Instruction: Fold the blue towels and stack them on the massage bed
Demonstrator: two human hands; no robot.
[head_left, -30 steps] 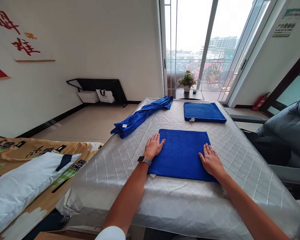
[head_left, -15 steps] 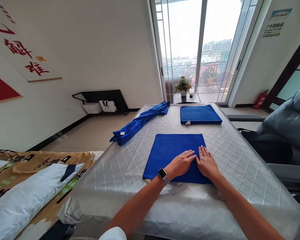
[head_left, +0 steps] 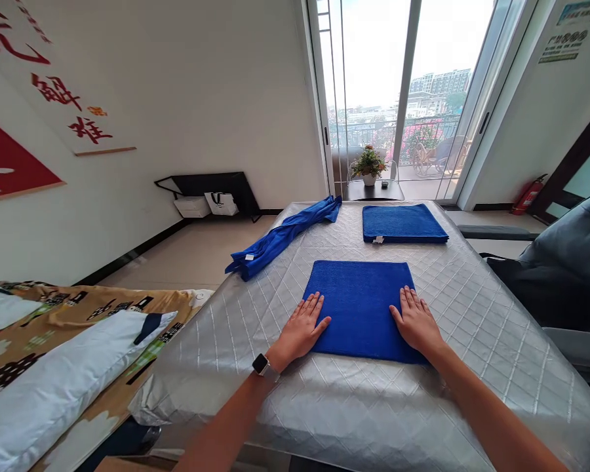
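A blue towel [head_left: 358, 305], folded into a flat rectangle, lies before me on a silver quilted mattress [head_left: 226, 334]. My left hand [head_left: 302, 326] rests flat on the towel's left edge, fingers stretched out and thumb apart. On the right edge lies my right hand [head_left: 415, 319], also flat with its fingers extended. Neither hand grips the cloth. Farther back on the right is a neat stack of folded blue towels [head_left: 404, 223] with a white label at its front. A bunched, long blue towel [head_left: 288, 236] stretches along the mattress's far left side.
On the left, a white pillow [head_left: 78, 380] lies on a patterned brown blanket [head_left: 98, 301]. A dark grey padded seat [head_left: 570, 242] stands to the right. Beyond the mattress, a small table [head_left: 373, 191] holds a flowerpot [head_left: 369, 177] before the sliding glass door [head_left: 364, 78].
My left hand has moved left, from the towel's middle to its left edge. My right hand stays on the right edge. The view has shifted slightly.
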